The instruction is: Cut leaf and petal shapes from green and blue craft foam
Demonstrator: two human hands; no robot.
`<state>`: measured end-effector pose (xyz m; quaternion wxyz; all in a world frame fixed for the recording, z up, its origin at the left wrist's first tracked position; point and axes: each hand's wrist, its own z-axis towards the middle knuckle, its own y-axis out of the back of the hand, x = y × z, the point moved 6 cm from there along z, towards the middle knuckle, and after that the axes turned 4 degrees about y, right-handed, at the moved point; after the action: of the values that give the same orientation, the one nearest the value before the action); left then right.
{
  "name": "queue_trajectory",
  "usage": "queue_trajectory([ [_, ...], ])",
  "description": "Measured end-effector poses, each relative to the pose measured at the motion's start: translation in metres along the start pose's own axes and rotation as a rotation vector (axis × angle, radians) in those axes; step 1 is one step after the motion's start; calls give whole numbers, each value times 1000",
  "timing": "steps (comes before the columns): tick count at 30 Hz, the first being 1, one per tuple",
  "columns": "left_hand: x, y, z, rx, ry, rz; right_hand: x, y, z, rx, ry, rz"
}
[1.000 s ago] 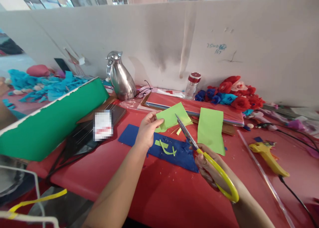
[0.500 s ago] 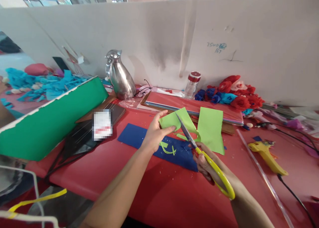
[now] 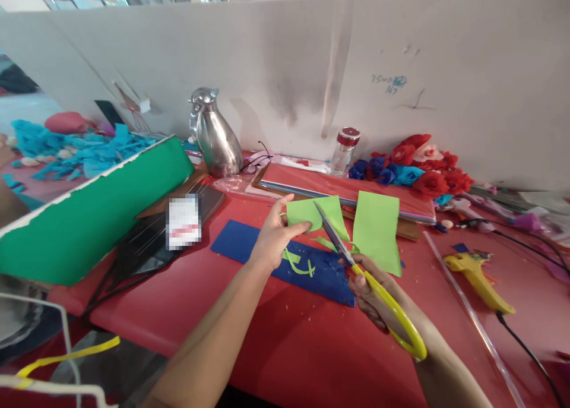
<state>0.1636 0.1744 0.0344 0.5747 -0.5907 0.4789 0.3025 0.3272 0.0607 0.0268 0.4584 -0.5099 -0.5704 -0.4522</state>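
Note:
Between thumb and fingers, my left hand (image 3: 274, 236) pinches a green sheet (image 3: 332, 209) that looks like paper or felt. My right hand (image 3: 371, 292) grips yellow-handled scissors (image 3: 392, 304), their blades lying against the sheet where a curved cut shows. Beneath the hands, a blue strip (image 3: 240, 240) rests on the red table, with green cut-out shapes (image 3: 304, 269) on it. Thin green scraps (image 3: 327, 243) hang or lie near the blades. A larger green piece (image 3: 377, 230) lies flat just right of the scissors.
Behind the work are a stack of coloured sheets (image 3: 392, 203), a steel jug (image 3: 218, 138), a glass jar (image 3: 342, 155) and paper roses (image 3: 430, 173). At right lie a yellow glue gun (image 3: 481, 283) and a clear rod (image 3: 472, 319). A green panel (image 3: 98, 212) stands left, beside a dark bag (image 3: 142, 253).
The green sheet has turned slightly and lies more level in my left hand. The scissors and my right hand have shifted a little to the right.

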Motion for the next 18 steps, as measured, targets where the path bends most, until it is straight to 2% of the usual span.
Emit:
queue_trajectory([
  [6,-3,3,2,15,8,-11,3,-2,-2,-4,-22,-5],
  [13,-6,10,4,-25,4,5,5,-5,-3,-1,-21,-10],
  [18,-9,13,3,-65,0,-42,-5,-3,1,33,-48,3],
])
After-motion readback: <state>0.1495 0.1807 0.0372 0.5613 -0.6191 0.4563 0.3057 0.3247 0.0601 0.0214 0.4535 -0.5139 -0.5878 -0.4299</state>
